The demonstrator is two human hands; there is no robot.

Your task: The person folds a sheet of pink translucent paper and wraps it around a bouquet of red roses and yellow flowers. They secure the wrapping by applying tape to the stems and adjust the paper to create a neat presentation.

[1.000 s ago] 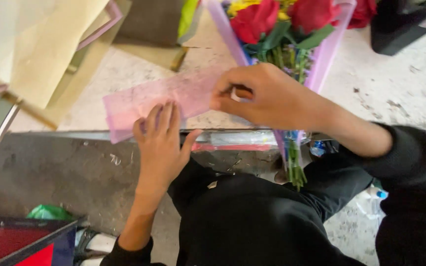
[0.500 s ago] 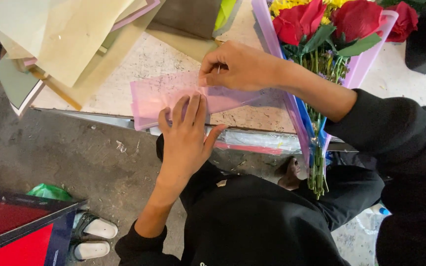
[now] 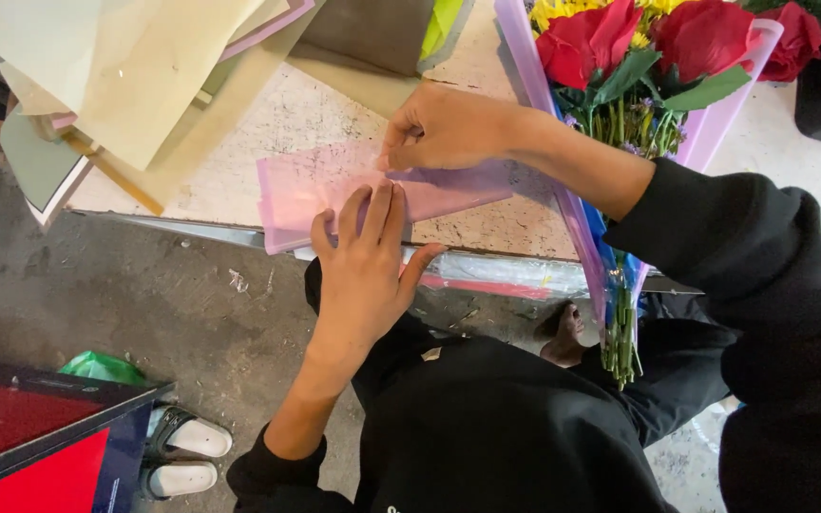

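We press our left hand flat, fingers spread, on the pink sheet at the worktop edge; our right hand pinches its upper edge. It looks thin, limp, tearable: best held by edges.

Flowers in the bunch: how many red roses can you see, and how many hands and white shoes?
Red roses: 3 in view, one partly cut off at the edge.
Hands: 2, the left hand and the right hand, both on the pink sheet.
White shoes: 2.
Total: 7.
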